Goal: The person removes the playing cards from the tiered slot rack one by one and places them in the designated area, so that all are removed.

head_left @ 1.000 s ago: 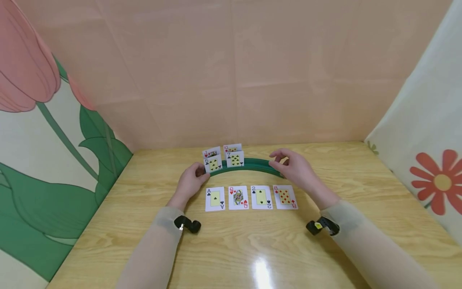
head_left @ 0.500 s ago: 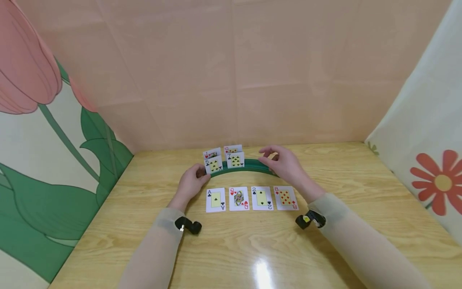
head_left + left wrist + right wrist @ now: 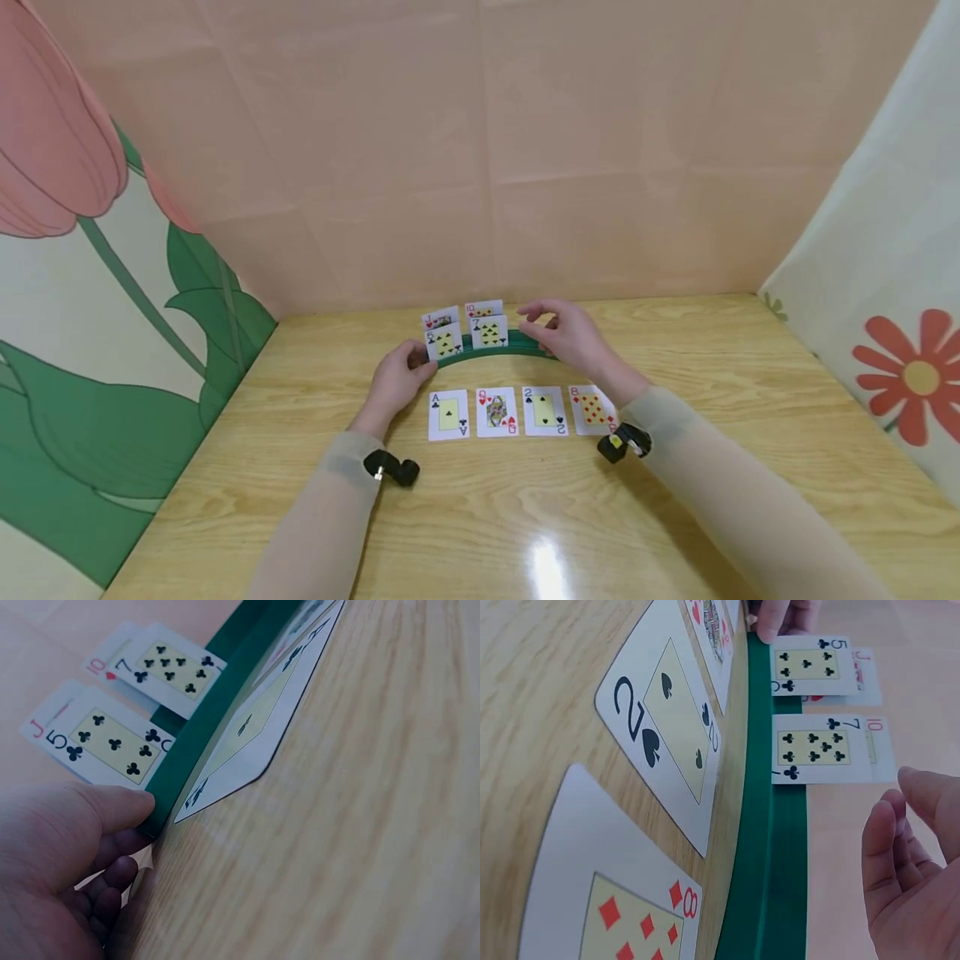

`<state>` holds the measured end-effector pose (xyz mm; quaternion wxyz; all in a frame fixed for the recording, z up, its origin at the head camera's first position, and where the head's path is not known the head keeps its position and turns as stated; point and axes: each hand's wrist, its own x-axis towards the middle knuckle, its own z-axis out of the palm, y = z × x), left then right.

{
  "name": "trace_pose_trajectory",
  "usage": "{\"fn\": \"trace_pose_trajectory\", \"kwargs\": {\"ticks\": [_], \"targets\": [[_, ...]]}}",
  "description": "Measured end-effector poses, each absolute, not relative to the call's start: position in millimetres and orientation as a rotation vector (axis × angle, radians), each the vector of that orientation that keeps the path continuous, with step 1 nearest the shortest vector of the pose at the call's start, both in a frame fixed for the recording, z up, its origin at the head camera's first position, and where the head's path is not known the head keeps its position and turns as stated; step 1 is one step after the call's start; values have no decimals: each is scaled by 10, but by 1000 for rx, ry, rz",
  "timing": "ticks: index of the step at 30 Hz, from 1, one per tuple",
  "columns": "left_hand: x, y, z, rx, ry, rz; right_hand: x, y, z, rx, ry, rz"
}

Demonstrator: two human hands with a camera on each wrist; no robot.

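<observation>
A curved green card holder (image 3: 525, 346) stands on the table. My left hand (image 3: 397, 375) pinches its left end, thumb on the front face and fingers behind. Upright in the holder, the five of clubs (image 3: 444, 342) has a red jack (image 3: 441, 317) behind it. Right of these, the seven of clubs (image 3: 490, 332) stands before a red ten (image 3: 483, 307). My right hand (image 3: 573, 337) hovers over the holder's right part with nothing in its loosely bent fingers. In the right wrist view its fingertips (image 3: 911, 778) are close to the ten's top edge.
Face up before the holder lie the ace of clubs (image 3: 448, 414), queen of hearts (image 3: 497, 412), two of spades (image 3: 545, 411) and eight of diamonds (image 3: 590, 404). The right wrist camera (image 3: 615, 446) overlaps the eight's corner. A pink backdrop (image 3: 390, 208) rises behind the table.
My right hand has moved left along the holder toward the seven and ten. The left hand has stayed on the holder's end, and the cards have not moved.
</observation>
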<state>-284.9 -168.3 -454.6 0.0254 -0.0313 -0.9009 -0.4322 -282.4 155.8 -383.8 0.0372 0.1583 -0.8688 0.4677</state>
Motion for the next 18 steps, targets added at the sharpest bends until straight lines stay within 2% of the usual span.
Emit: {"fn": "trace_pose_trajectory", "kwargs": {"ticks": [18], "targets": [[-2827,-1709,-4561,-99,-2775,-1324,-2975,1298,-3913,512,-2697,1455]]}}
